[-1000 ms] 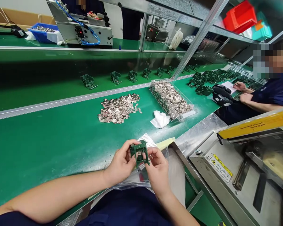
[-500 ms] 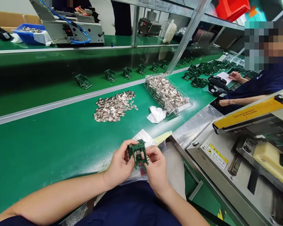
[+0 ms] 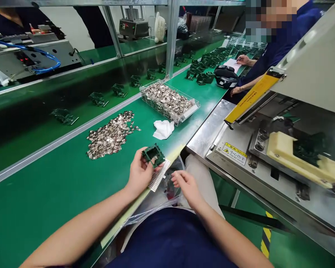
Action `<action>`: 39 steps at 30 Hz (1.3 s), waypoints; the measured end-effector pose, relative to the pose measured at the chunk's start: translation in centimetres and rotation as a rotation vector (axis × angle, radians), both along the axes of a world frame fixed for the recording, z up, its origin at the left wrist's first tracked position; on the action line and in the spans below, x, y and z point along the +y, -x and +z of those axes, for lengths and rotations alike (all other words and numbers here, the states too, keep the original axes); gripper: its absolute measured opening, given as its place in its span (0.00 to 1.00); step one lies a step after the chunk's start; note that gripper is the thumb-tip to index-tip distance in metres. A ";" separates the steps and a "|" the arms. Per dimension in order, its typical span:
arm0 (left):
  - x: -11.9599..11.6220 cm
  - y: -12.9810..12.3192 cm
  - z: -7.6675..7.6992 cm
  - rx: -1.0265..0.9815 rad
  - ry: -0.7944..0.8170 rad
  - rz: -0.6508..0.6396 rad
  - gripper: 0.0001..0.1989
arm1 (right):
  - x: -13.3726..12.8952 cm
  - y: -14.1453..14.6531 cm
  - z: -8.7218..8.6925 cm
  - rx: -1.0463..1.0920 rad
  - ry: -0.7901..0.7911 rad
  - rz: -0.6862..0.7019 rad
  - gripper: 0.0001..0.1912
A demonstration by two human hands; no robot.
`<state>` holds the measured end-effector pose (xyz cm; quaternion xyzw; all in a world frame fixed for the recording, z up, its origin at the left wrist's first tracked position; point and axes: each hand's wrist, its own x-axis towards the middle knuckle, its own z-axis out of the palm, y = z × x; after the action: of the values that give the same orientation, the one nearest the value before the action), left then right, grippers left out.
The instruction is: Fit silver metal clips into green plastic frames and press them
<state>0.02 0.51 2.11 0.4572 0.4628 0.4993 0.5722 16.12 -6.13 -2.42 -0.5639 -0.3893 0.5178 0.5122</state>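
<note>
My left hand (image 3: 139, 172) is closed round a dark green plastic frame (image 3: 154, 155), its square opening tilted up toward me. Below the frame, a white gridded sheet (image 3: 158, 178) lies at the bench edge, partly covered by my left hand. To the right of the sheet, my right hand (image 3: 186, 186) is apart from the frame, thumb and fingers pinched together. What lies in that pinch, if anything, is too small to make out. Small metal pieces (image 3: 110, 137) lie heaped on the green bench beyond my left hand.
A clear tray (image 3: 194, 108) holds many more metal pieces, beside a crumpled white tissue (image 3: 163, 129). Green frames (image 3: 98, 99) stand in a row behind the bench rail. At right is a metal machine (image 3: 229, 149) with a yellow bar; a co-worker (image 3: 279, 41) sits beyond it.
My right hand has left the green frame and moved down beside the gridded sheet. My left hand has turned the frame and keeps hold of it. The view has swung to the right.
</note>
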 end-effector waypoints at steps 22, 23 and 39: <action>0.8 -1.2 -1.0 -0.084 0.034 0.024 0.25 | -0.2 3.4 -2.5 -0.264 -0.392 0.132 0.15; 0.8 -1.2 -1.0 -0.087 0.035 0.021 0.25 | -0.3 3.4 -2.4 -0.308 -0.413 0.149 0.15; 0.9 -1.1 -0.9 -0.081 0.031 0.020 0.28 | 0.9 1.9 -0.2 -1.082 0.007 0.636 0.10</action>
<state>1.09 1.40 1.23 0.4230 0.4517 0.5158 0.5925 14.18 -5.18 -2.66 -0.6044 -0.7404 0.2875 0.0615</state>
